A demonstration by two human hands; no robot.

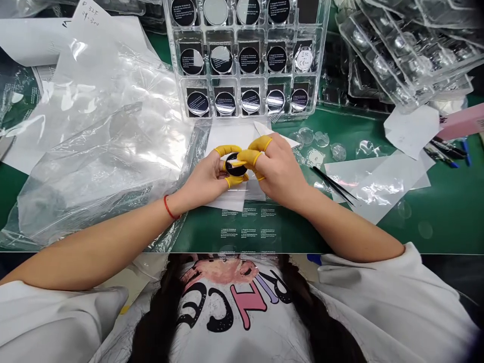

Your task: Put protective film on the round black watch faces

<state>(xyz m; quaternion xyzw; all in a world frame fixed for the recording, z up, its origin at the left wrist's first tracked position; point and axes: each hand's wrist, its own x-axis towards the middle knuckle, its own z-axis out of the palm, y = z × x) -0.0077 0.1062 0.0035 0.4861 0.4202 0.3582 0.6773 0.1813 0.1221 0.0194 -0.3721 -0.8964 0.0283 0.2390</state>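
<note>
- Two closed grips: left hand [204, 177] holds a black disc [236, 171] above the worktop [304, 232]; right hand [283, 169] pinches a small pale piece [235, 164] at its face.
- The tray's [318, 65] near edge lies just beyond.
- Bare room shows between printed film [248, 232] and right forearm [351, 225].

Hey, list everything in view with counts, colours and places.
Held disc: one, black, between hands
Tray: one, clear, top centre
Tray discs: fourteen visible, mostly black, in tray
Stacked trays: several, clear, upper right
Plastic sheeting: uncounted, clear, left
Tweezers: one, black, right
Label sheet: one, clear, near edge
Papers: several, white, left, centre, right
Pens: several, black and blue, right
Film circles: several, clear, right
Unclear item: one, pink, right edge
Table: one, green, beneath
Wristband: one, red, left wrist
Shirt: one, white, bottom
Left hand, right hand: two, yellow-tipped, centre
</note>
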